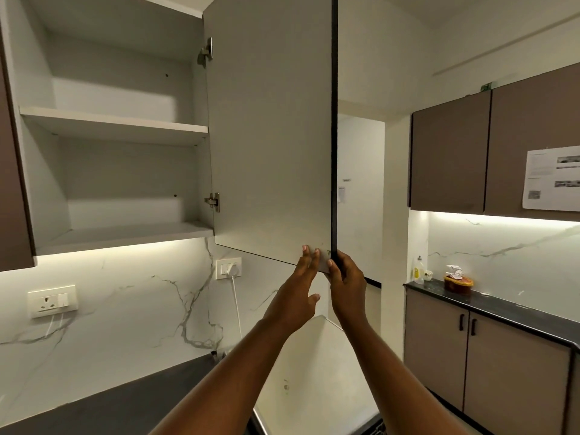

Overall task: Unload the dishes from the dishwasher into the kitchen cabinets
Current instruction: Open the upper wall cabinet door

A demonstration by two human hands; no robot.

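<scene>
An upper wall cabinet (119, 127) stands open, with two bare white shelves inside. Its door (273, 127) is swung out toward me, grey inner face showing. My right hand (345, 284) grips the door's lower outer corner, fingers wrapped around the dark edge. My left hand (301, 293) rests flat against the inner face at the same corner, fingers spread. No dishes are in view. A white appliance top (317, 356), possibly the dishwasher, lies below my arms.
A dark countertop (125, 400) runs below the cabinet, with wall sockets (51, 301) and a plugged-in cable (233, 296) on the marble backsplash. To the right stand brown cabinets (452, 158), a second counter (502, 306) with a bottle and a tub, and a doorway (361, 199).
</scene>
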